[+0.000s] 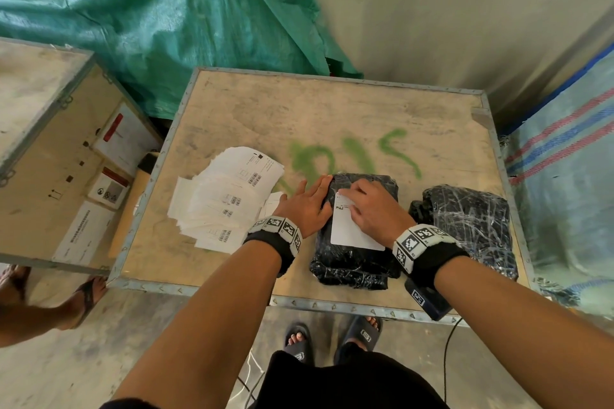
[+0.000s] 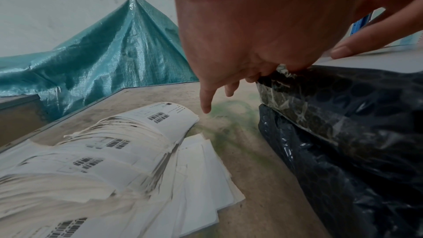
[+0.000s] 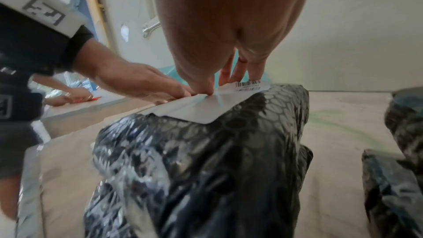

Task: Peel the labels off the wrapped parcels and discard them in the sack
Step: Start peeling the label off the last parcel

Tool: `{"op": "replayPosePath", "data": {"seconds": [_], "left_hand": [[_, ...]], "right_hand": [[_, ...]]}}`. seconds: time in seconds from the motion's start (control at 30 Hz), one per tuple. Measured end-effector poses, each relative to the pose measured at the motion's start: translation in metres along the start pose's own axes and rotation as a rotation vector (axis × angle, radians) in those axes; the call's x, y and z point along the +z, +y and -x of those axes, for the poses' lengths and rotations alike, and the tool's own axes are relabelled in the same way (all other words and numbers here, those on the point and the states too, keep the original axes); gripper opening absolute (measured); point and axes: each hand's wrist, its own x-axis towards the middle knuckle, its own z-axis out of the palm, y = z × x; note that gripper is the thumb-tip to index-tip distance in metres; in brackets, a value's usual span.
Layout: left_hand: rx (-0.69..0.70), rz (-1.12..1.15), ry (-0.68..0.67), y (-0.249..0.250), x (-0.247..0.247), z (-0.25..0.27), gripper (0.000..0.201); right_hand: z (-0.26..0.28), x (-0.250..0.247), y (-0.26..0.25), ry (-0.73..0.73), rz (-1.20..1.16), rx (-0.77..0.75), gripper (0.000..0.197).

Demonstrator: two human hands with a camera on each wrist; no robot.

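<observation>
Head view: a black, crinkly film-wrapped parcel [image 1: 357,256] lies on a worn plywood crate top [image 1: 332,116], a smooth white rectangular label [image 1: 350,229] on its upper face. The left hand [image 1: 304,206] rests flat, fingers straight, on the parcel's left edge. The right hand [image 1: 373,206] lies on the label, fingers bent at its far corner. A second parcel [image 1: 471,226] sits just right; a fanned paper stack [image 1: 226,199] lies left.

Left wrist view: its fingers [image 2: 206,100] hang relaxed, holding nothing.

Right wrist view: its fingertips [image 3: 203,82] pinch the label [image 3: 206,109], wrinkling it.
</observation>
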Motion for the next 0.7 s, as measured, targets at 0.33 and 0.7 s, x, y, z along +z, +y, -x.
{"op": "replayPosePath", "data": {"seconds": [0.33, 0.7], "left_hand": [[-0.013, -0.033, -0.020, 0.002, -0.002, -0.001, 0.063], [-0.008, -0.039, -0.020, 0.001, -0.003, 0.002, 0.063]], "right_hand": [[-0.001, 0.000, -0.005, -0.058, 0.035, 0.077, 0.048], [0.008, 0.004, -0.004, 0.147, 0.047, -0.063, 0.019]]}}
